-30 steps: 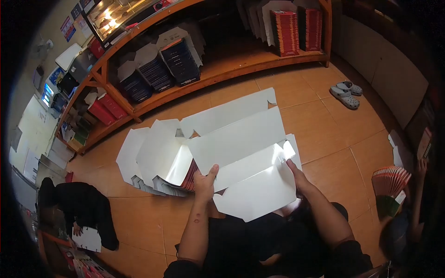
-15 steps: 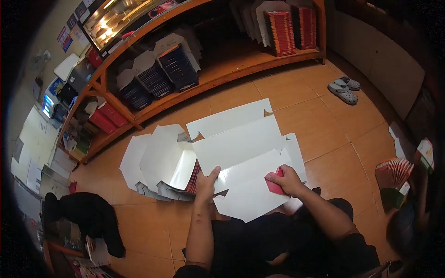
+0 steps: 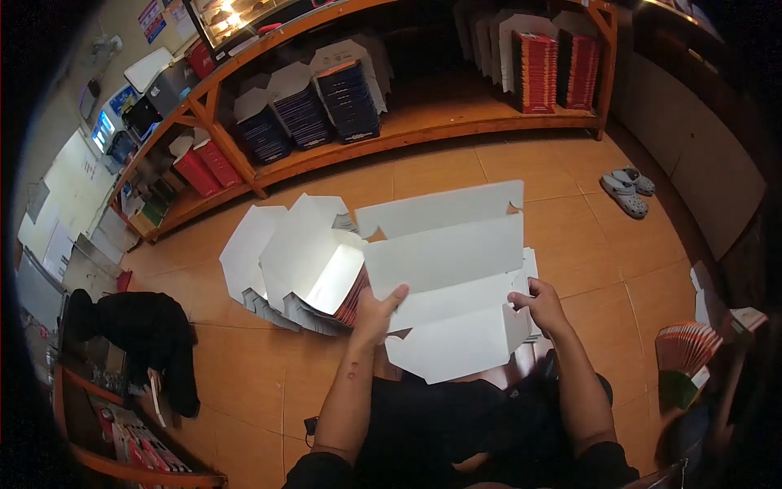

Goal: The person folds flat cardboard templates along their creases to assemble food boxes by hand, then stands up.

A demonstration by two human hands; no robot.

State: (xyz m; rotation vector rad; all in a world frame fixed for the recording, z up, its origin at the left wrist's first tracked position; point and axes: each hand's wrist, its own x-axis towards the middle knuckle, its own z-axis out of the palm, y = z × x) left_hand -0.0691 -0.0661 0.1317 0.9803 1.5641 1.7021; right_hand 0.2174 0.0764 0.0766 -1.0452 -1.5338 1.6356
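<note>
A white cardboard box blank [image 3: 448, 257], creased into long panels with notched corners, is held up in front of my lap. My left hand [image 3: 377, 316] grips its left edge, thumb on the white inner face and the other fingers hidden behind. At the right edge, my right hand [image 3: 542, 308] has thumb and fingers closed around a notched corner by a crease. A small side flap [image 3: 516, 326] angles up just below that hand. Beside my left hand, on the floor, stands a stack of nested white boxes [image 3: 305, 257] with red printed outsides.
A low wooden shelf [image 3: 481, 130] holds stacks of dark blue cartons [image 3: 350, 102] and red cartons [image 3: 533, 73]. Grey clogs [image 3: 626, 196] lie on the tiled floor at right, above a fanned carton pile [image 3: 687, 350]. Another person in black [image 3: 151, 338] bends at left.
My right hand has moved from the folded side flap up to the notched right edge. The flap's red outside no longer shows. The blank is more level, and the camera view has shifted.
</note>
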